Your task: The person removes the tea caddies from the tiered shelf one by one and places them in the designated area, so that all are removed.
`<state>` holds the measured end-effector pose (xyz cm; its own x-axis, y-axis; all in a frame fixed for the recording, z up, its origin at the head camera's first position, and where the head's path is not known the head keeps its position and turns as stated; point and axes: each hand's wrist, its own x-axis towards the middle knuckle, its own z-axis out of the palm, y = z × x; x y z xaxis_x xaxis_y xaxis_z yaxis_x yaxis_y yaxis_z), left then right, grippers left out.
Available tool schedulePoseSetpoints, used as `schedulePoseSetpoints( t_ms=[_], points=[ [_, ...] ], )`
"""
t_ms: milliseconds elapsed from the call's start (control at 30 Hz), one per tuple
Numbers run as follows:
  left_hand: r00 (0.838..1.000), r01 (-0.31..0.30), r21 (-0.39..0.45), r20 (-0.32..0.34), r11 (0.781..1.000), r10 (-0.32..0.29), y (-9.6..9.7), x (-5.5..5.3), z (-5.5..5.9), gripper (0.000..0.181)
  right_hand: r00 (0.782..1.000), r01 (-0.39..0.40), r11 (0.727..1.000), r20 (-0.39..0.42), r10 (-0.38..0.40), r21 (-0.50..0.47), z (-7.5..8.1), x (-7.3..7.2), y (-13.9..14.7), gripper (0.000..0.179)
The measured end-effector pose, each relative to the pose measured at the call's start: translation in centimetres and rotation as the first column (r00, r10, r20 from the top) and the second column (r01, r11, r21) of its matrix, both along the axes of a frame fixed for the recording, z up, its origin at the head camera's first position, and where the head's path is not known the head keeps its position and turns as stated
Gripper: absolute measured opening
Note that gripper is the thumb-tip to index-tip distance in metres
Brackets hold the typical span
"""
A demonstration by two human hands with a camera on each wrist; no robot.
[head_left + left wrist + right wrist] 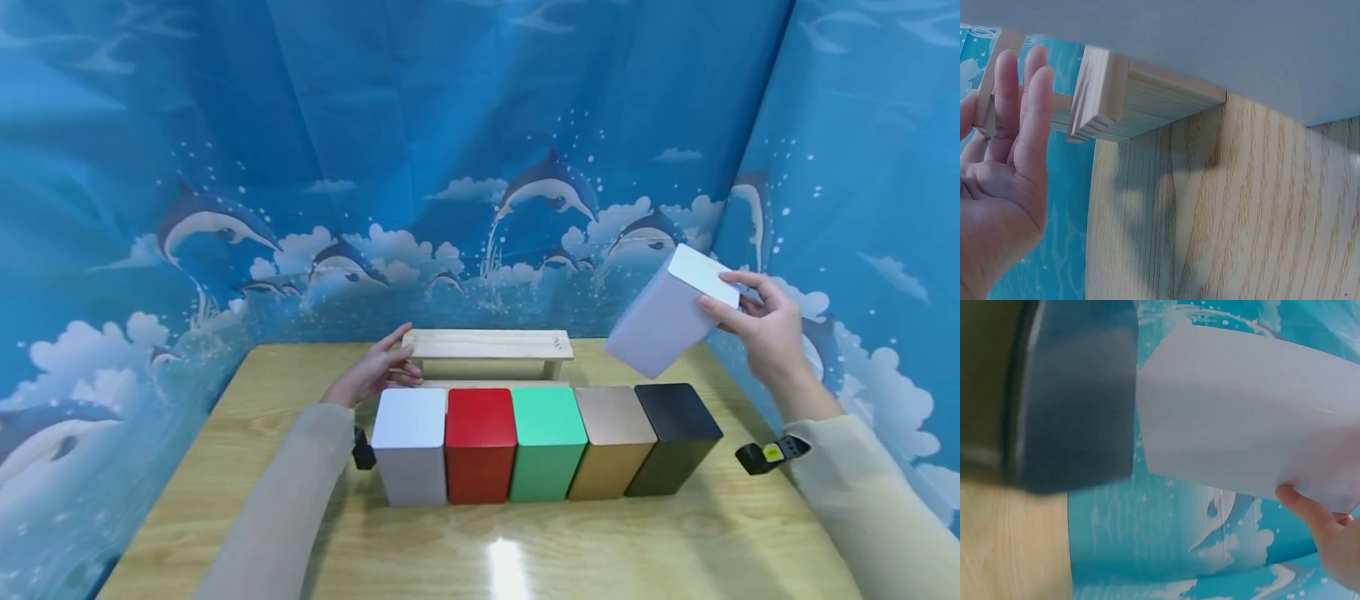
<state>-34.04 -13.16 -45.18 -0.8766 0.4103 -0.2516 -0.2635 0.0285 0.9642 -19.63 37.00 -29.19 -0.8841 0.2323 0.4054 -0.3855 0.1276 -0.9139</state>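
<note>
At the upper right my right hand (pixel 776 337) pinches a white box (pixel 660 321) by its upper end, between thumb and fingers. The box is tilted in the air, its lower end pointing down left. On the left, my left hand (pixel 371 372) holds the end of a pale wooden rack (pixel 487 343); in the left wrist view several fingers (pixel 1034 119) reach past its board. In front of the rack stands a row of boxes: white (pixel 408 458), red (pixel 480 454), green (pixel 547 454), tan-gold (pixel 611 446) and black (pixel 673 442). The rack's lower part is mostly hidden behind them.
The boxes stand on a light wood-grain table (pixel 525 550). A blue curtain (pixel 450 100) printed with dolphins and clouds closes off the back and both sides. The black box (pixel 1079 406) looms close in the right wrist view.
</note>
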Motion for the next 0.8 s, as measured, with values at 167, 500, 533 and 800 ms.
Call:
schedulePoseSetpoints(
  t_ms=[167,500,533,800],
  points=[
    [1.000,0.004,-0.001,0.002,1.000,-0.004,0.0,-0.1,0.1,0.064,0.998,0.069,0.998,0.002,-0.069,0.013,-0.5,0.6,1.3,0.040],
    [0.999,0.033,0.001,-0.002,0.999,-0.033,-0.3,0.0,-0.1,0.067,0.948,0.302,0.941,0.059,-0.314,0.154,-1.3,1.9,3.3,0.044],
    [1.000,0.029,0.001,-0.001,1.000,-0.029,-0.3,0.0,-0.1,0.067,0.935,0.329,0.924,0.066,-0.347,0.196,-1.4,2.1,3.4,0.044],
    [1.000,0.016,0.019,-0.001,1.000,-0.016,-0.1,-0.1,-0.1,0.064,0.888,0.408,0.865,0.095,-0.451,0.293,-2.6,3.8,4.8,0.043]
  ],
)
